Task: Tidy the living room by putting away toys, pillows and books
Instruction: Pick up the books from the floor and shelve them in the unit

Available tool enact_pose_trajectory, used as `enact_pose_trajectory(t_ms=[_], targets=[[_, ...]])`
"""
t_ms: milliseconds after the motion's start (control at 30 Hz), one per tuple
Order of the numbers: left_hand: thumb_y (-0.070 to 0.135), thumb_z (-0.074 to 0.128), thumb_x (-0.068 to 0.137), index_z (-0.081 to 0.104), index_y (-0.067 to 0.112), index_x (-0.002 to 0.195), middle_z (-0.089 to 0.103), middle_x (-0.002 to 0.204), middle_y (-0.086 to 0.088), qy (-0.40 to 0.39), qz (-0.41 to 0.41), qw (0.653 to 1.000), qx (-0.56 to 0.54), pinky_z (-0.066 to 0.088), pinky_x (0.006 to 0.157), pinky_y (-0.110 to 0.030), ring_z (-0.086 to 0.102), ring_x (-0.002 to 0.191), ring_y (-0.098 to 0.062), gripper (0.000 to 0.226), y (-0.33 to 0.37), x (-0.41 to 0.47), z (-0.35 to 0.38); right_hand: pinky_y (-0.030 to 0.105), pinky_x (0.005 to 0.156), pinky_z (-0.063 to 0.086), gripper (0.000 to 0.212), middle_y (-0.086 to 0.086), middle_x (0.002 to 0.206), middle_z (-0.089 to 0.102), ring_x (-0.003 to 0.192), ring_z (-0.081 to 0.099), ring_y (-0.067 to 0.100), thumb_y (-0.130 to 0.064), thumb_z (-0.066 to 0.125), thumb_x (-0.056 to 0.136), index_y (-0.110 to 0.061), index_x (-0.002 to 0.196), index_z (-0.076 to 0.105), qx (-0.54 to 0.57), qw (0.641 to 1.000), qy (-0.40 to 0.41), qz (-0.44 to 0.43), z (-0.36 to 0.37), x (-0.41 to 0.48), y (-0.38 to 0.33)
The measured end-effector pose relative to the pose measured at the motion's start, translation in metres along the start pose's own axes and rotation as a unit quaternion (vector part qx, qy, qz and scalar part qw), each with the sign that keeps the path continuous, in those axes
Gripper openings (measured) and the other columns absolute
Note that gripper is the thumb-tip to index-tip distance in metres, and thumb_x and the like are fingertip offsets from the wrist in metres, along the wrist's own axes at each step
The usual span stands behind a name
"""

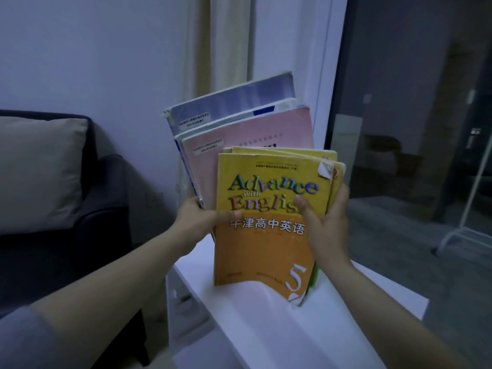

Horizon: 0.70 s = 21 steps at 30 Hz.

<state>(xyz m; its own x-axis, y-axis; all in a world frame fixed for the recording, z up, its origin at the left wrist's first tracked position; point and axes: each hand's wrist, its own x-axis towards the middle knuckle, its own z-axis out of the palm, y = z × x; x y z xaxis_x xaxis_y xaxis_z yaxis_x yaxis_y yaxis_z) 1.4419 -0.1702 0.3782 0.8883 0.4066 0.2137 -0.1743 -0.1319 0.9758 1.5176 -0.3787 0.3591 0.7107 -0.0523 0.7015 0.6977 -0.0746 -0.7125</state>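
Here both hands clamp a stack of books [247, 145] upright on a white cabinet [266, 328]. The left hand [198, 219] grips its left edge, thumb across the yellow textbook [266, 235] in front; the right hand [326, 222] grips the right edge. A grey pillow [37, 174] rests on the dark sofa [103, 209] nearby.
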Motion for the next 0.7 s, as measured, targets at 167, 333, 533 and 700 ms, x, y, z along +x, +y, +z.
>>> enact_pose_trajectory(t_ms=[167, 333, 533, 700], targets=[[0.007, 0.082, 0.068, 0.065, 0.010, 0.112, 0.073, 0.101, -0.007, -0.027, 0.000, 1.000, -0.008, 0.058, 0.067, -0.031, 0.071, 0.088, -0.023, 0.047, 0.000, 0.009, 0.002, 0.034, 0.076, 0.059, 0.053, -0.012, 0.111, 0.066, 0.092, 0.067, 0.004, -0.040, 0.064, 0.087, -0.025, 0.129, 0.036, 0.010, 1.000, 0.001, 0.015, 0.001, 0.000, 0.008], [0.012, 0.080, 0.071, 0.067, 0.017, 0.107, 0.074, 0.101, -0.004, -0.081, 0.004, 0.997, 0.011, 0.056, 0.074, -0.031, 0.071, 0.092, -0.023, 0.039, -0.011, 0.015, 0.010, 0.026, 0.074, 0.054, 0.050, -0.017, 0.107, 0.065, 0.095, 0.064, -0.003, -0.039, 0.068, 0.082, -0.026, 0.125, 0.047, 0.038, 0.998, 0.006, 0.054, -0.008, -0.016, 0.030], [0.028, 0.085, 0.053, 0.072, 0.020, 0.106, 0.075, 0.099, 0.003, -0.107, 0.031, 0.993, 0.036, 0.053, 0.080, -0.030, 0.071, 0.092, -0.015, 0.054, -0.020, 0.017, 0.021, 0.030, 0.078, 0.056, 0.038, -0.012, 0.113, 0.064, 0.102, 0.064, 0.006, -0.048, 0.068, 0.076, -0.043, 0.108, 0.048, 0.047, 0.994, -0.015, 0.102, -0.013, -0.030, 0.044], [0.034, 0.092, 0.046, 0.058, 0.022, 0.123, 0.071, 0.110, -0.001, -0.104, 0.028, 0.994, -0.006, 0.053, 0.088, -0.046, 0.069, 0.099, -0.024, 0.085, -0.027, 0.021, 0.024, 0.035, 0.078, 0.056, 0.049, -0.012, 0.109, 0.064, 0.099, 0.065, 0.010, -0.050, 0.073, 0.066, -0.040, 0.105, 0.045, 0.066, 0.986, -0.057, 0.143, -0.020, -0.026, 0.047]])
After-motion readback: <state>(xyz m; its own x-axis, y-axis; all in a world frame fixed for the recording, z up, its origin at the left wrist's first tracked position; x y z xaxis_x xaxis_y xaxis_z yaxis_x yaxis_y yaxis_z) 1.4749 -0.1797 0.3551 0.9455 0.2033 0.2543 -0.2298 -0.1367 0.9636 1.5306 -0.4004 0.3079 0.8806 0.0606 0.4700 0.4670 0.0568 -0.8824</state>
